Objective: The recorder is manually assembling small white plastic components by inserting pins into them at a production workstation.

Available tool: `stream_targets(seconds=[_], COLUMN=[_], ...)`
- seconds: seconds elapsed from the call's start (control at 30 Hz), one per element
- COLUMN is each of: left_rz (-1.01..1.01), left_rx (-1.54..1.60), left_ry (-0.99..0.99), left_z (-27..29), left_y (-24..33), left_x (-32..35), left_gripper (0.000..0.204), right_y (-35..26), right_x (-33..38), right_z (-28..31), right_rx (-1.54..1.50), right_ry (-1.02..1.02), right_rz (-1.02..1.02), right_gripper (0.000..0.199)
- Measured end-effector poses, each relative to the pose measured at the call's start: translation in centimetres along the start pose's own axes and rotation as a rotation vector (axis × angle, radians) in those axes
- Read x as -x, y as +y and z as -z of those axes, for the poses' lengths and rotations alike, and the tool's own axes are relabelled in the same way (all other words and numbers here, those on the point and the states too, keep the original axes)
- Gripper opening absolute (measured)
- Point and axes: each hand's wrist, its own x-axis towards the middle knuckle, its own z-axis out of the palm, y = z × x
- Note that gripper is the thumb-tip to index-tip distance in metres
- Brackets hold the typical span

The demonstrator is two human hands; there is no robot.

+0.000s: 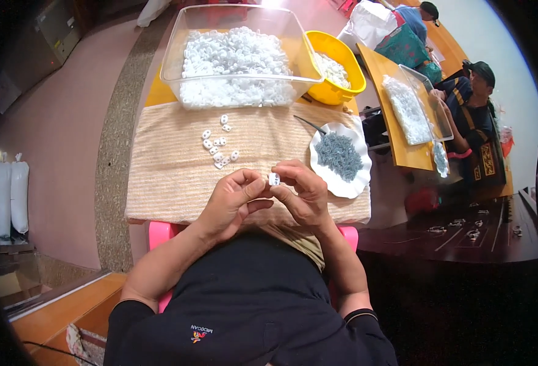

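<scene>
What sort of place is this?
Probably an assembly workshop: a clear plastic bin heaped with white plastic parts, a scalloped white dish of grey pieces, and a co-worker at another table.

Your right hand (304, 192) pinches a small white piece (274, 179); your left hand (229, 202) is just beside it. Loose white pieces (207, 144) lie beyond, slightly left, on the striped cloth (165, 168). Right: scalloped white dish (352, 190) of grey-blue parts (339, 157). Far side: clear bin (242, 78) of white pieces, yellow basin (334, 94) to its right. Far right: co-worker (475, 113) at another table (410, 157).
</scene>
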Motion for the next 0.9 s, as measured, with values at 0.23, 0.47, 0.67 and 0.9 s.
stream_targets(seconds=[0.23, 0.47, 0.67, 0.9], left_rz=[-0.525, -0.832, -0.958, -0.969], left_rx=[-0.651, -0.686, -0.564, -0.631], left_ry=[-0.03, -0.862, -0.728, -0.546], left_z=[-6.5, -14.5, -16.5, -17.4], left_y=[2.9, 8.2, 9.5, 10.0], left_x=[6.0, 8.5, 9.1, 11.3], left_gripper=[0.019, 0.013, 0.019, 0.015], right_y=[0.1, -0.7, -1.7, 1.6], right_x=[1.3, 0.2, -4.5, -13.2], right_z=[1.4, 4.3, 8.5, 16.5], right_rx=[-0.237, -0.066, 0.311, 0.634], right_ry=[0.297, 0.428, 0.517, 0.579], right_rz=[-0.259, -0.288, -0.066, 0.063], right_gripper=[0.022, 0.02, 0.022, 0.028])
